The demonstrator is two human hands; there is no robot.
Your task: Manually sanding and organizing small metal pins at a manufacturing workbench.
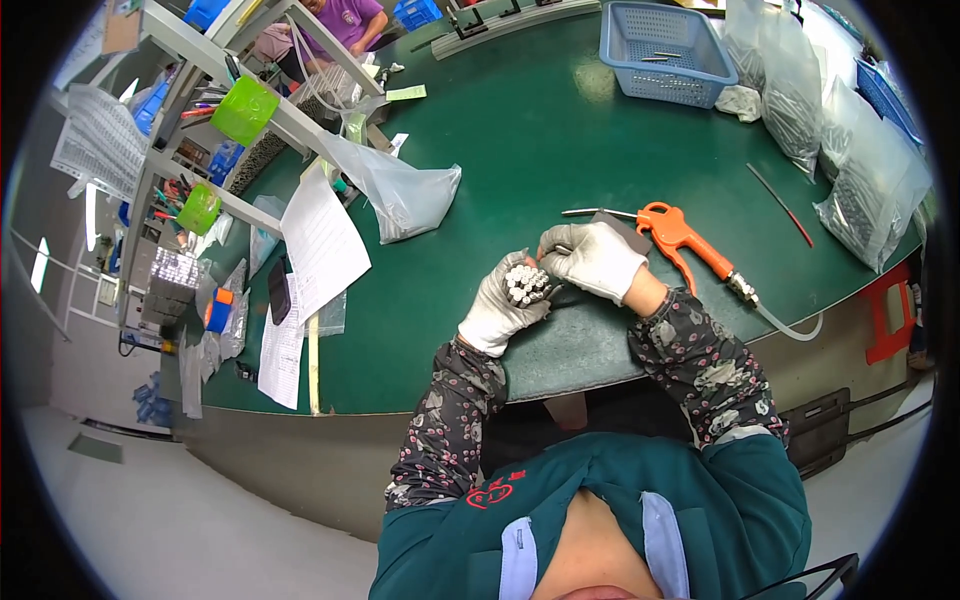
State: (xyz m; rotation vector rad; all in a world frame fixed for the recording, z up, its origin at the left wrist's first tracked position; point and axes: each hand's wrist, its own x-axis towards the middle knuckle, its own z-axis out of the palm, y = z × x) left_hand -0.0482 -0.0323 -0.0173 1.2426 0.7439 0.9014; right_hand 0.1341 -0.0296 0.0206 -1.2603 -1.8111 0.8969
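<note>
In a white glove, my left hand (494, 312) is wrapped round a bundle of thin metal rods (526, 284), their bright round ends facing up. My right hand (592, 262), also gloved, is right beside the bundle with its fingers curled and pinched together at the rods' far side. What those fingers hold, if anything, is hidden. An orange air blow gun (685, 238) with a metal nozzle lies just right of my right hand. Partly behind that hand is a dark flat block (624, 232). Both hands are over a grey mat (570, 358) at the table's near edge.
The green table (500, 130) carries a blue basket (668, 60) with a few rods, and bags of metal parts (868, 205) at right. A thin rod with a red end (782, 206) lies nearby. Papers (322, 240), a phone (279, 292) and a shelf rack are at left. Another person (345, 25) sits far left.
</note>
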